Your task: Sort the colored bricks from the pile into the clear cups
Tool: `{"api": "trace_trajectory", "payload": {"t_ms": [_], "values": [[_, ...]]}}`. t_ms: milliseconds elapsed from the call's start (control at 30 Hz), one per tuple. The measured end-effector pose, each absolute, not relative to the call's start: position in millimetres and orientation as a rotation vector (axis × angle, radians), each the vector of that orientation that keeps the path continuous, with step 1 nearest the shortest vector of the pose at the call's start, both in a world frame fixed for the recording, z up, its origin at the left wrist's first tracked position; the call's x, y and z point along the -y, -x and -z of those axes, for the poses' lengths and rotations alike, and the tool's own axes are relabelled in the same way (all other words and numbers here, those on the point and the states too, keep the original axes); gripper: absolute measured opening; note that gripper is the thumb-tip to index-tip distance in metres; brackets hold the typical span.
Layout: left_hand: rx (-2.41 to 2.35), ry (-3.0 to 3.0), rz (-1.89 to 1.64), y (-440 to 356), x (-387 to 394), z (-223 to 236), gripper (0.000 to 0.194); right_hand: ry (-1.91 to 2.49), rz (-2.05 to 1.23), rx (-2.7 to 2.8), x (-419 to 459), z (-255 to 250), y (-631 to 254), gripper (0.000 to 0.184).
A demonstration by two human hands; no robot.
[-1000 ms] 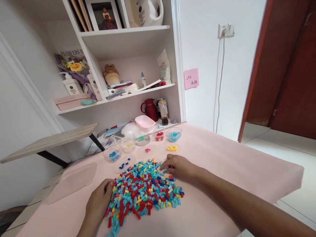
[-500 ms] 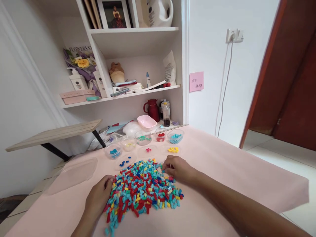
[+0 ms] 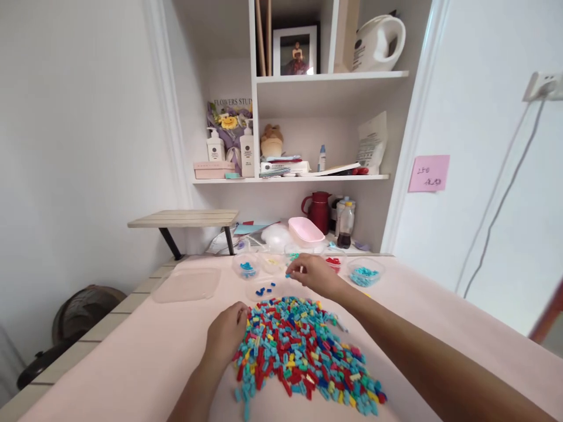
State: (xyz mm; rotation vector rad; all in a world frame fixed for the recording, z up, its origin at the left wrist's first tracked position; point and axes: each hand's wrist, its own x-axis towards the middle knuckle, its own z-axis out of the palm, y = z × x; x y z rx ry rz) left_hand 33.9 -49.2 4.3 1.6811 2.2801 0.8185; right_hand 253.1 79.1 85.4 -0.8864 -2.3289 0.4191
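On the pink cloth [image 3: 132, 346], a mixed pile of small bricks [image 3: 303, 351] lies loose between the forearms: turquoise, red, yellow, green, blue. Beyond it, small single-colour lots sit apart: turquoise in the right-hand tub [image 3: 380, 272], red in a tub partly behind the right hand, blue in the left-hand tub [image 3: 236, 264], pale yellow in the tub beside that, a few dark blue on a shallow clear tray [image 3: 290, 288]. Some green shows behind the hand; a sliver of yellow shows past the forearm, the rest hidden. Estimate: a minor share is separated by colour; by far the greater part lies mixed in the pile. Right hand [image 3: 316, 275]: raised beyond the pile's far edge, forearm slanting in from lower right, wrist bent slightly, thumb and forefinger pinching a blue brick [image 3: 288, 275] at the tips, other fingers curled. Contact with any container: cannot tell. Left hand [image 3: 226, 334]: resting at the pile's left edge, fingers curled inward, thumb near the bricks; whether anything is gripped there cannot be told.
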Motion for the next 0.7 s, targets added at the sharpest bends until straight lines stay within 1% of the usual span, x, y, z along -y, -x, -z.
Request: {"api": "trace_trajectory", "payload": {"t_ms": [100,167,333,467,567,700], "values": [[-2.269,-1.679,-0.828,-33,49,-3,0.025,0.926,-0.49,2.186,-103,-93,-208,0.015],[-2.264,-1.673,-0.834,-32,48,-2,0.026,0.991,-0.615,2.043,-118,-93,-180,0.014],[-2.251,-1.619,-0.872,-27,43,0,0.028,1.012,-0.729,1.926,-138,-75,-140,0.023],[-2.233,-1.565,-0.92,-23,41,1,0.028,0.998,-0.822,1.857,-143,-65,-147,0.02],[-2.217,-1.551,-0.951,-22,41,3,0.028,0.971,-0.878,1.821,-143,-72,-172,0.023],[-2.185,-1.554,-0.97,-19,40,7,0.029,0.865,-0.947,1.863,-129,-87,-225,0.019]]}}
